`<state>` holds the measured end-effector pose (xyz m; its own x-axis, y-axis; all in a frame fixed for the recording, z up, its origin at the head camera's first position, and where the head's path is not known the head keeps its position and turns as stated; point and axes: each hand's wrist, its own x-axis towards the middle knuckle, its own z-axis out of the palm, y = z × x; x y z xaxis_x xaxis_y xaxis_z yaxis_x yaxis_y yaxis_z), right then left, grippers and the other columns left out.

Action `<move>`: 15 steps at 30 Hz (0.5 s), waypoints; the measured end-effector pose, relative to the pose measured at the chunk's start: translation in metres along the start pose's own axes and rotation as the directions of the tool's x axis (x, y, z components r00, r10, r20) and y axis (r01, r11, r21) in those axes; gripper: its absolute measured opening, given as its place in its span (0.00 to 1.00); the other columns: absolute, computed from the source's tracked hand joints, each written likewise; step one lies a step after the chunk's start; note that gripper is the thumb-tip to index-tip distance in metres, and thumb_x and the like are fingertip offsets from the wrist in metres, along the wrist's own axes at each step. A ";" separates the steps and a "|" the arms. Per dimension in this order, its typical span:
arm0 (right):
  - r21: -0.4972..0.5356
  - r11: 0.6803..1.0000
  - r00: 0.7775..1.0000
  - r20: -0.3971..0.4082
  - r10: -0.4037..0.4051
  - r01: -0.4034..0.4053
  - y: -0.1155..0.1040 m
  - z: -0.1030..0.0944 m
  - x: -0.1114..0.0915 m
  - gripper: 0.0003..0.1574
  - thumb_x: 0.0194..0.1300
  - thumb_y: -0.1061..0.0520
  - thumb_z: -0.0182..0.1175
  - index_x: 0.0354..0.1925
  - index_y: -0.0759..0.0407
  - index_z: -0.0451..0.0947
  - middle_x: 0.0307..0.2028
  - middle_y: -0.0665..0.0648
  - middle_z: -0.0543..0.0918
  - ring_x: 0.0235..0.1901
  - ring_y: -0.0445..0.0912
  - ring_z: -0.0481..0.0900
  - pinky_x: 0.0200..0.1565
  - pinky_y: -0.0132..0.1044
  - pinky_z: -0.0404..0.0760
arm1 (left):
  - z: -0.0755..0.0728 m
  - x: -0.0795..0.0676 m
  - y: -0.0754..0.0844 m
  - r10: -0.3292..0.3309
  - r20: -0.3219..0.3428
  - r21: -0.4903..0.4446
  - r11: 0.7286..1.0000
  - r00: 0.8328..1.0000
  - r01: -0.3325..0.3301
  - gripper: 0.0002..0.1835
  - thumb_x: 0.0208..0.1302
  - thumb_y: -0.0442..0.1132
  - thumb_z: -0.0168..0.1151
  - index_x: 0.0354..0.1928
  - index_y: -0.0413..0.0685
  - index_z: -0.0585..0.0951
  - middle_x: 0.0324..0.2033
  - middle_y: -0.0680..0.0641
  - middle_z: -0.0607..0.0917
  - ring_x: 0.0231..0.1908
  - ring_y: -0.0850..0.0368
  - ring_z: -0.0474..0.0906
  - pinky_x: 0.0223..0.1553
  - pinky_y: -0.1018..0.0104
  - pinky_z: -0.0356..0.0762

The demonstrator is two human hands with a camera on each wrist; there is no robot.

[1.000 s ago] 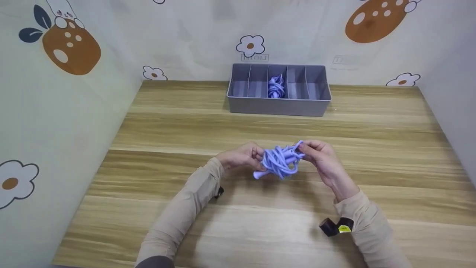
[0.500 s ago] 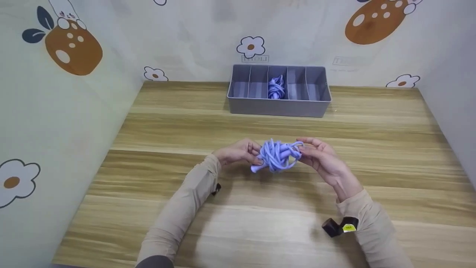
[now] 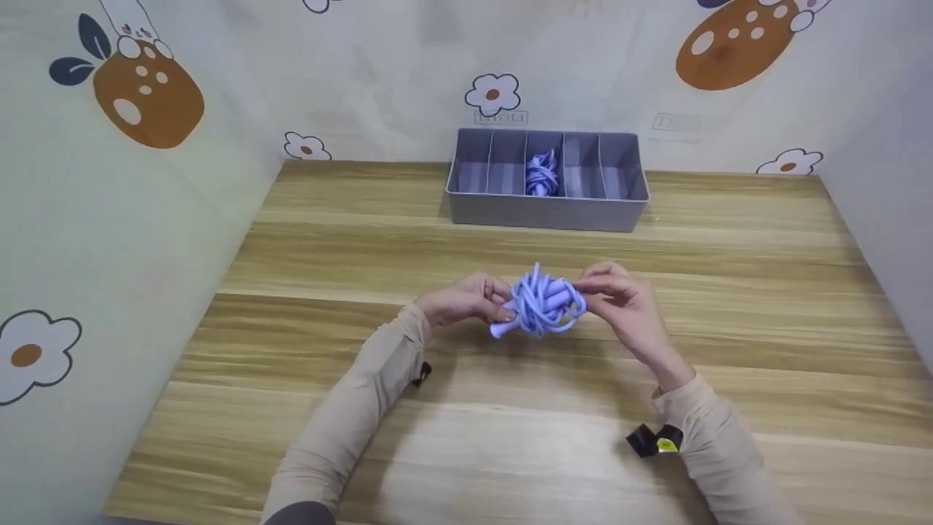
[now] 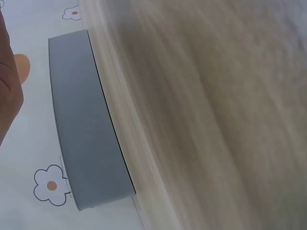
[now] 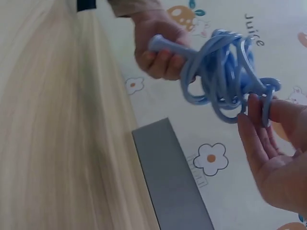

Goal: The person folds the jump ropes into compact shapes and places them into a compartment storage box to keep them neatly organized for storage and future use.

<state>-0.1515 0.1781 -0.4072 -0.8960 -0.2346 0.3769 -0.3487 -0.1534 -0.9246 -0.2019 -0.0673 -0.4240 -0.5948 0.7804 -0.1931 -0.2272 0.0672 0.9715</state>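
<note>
A wound-up lavender-blue jump rope (image 3: 543, 302) is held above the table between both hands, its cord wrapped round the handles. My left hand (image 3: 466, 300) grips it at the flared handle end, which sticks out toward the lower left. At the opposite end, my right hand (image 3: 633, 310) pinches a cord loop between thumb and fingers. The right wrist view shows the coiled bundle (image 5: 220, 72) close up, with the loop at the right fingertips. Only part of the left hand (image 4: 7, 91) enters the left wrist view, and the rope is outside it.
Against the back wall stands a grey divided box (image 3: 543, 214) with several compartments. Another wound jump rope (image 3: 541, 175) lies in its middle compartment. Patterned walls (image 3: 364, 80) border the wooden table (image 3: 350, 240) at the back and sides.
The bundle has risen slightly in the head view and turned a little. My right hand has shifted its fingers along the cord at the right end; the left keeps its grip.
</note>
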 end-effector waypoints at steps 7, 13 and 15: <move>-0.313 0.901 0.948 -0.013 -0.319 0.299 0.014 -0.001 0.001 0.15 0.48 0.81 0.56 0.33 0.71 0.81 0.35 0.59 0.78 0.40 0.39 0.75 0.40 0.25 0.77 | 0.009 0.000 -0.002 -0.034 -0.014 -0.098 0.995 0.999 0.032 0.13 0.54 0.22 0.52 0.29 0.48 0.79 0.21 0.53 0.83 0.20 0.65 0.77 0.25 0.76 0.76; -0.552 0.762 0.912 -0.005 -0.410 0.340 0.020 -0.008 0.004 0.13 0.47 0.80 0.59 0.31 0.71 0.80 0.31 0.62 0.81 0.37 0.42 0.77 0.44 0.26 0.74 | 0.013 0.002 0.002 -0.056 -0.047 -0.124 0.991 0.997 0.050 0.09 0.57 0.23 0.51 0.35 0.41 0.78 0.24 0.52 0.84 0.25 0.63 0.80 0.30 0.75 0.78; -0.619 0.702 0.904 0.031 -0.427 0.353 0.022 -0.012 0.004 0.12 0.46 0.78 0.60 0.31 0.68 0.80 0.30 0.61 0.82 0.34 0.44 0.78 0.43 0.25 0.74 | 0.013 0.002 0.002 -0.078 -0.068 -0.125 0.990 0.995 0.069 0.09 0.57 0.23 0.51 0.37 0.38 0.77 0.25 0.51 0.84 0.25 0.62 0.80 0.30 0.75 0.79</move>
<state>-0.1664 0.1849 -0.4264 -0.6525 -0.1762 0.7370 -0.7308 0.4038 -0.5504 -0.1939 -0.0578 -0.4202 -0.6260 0.7288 -0.2774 -0.3624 0.0431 0.9310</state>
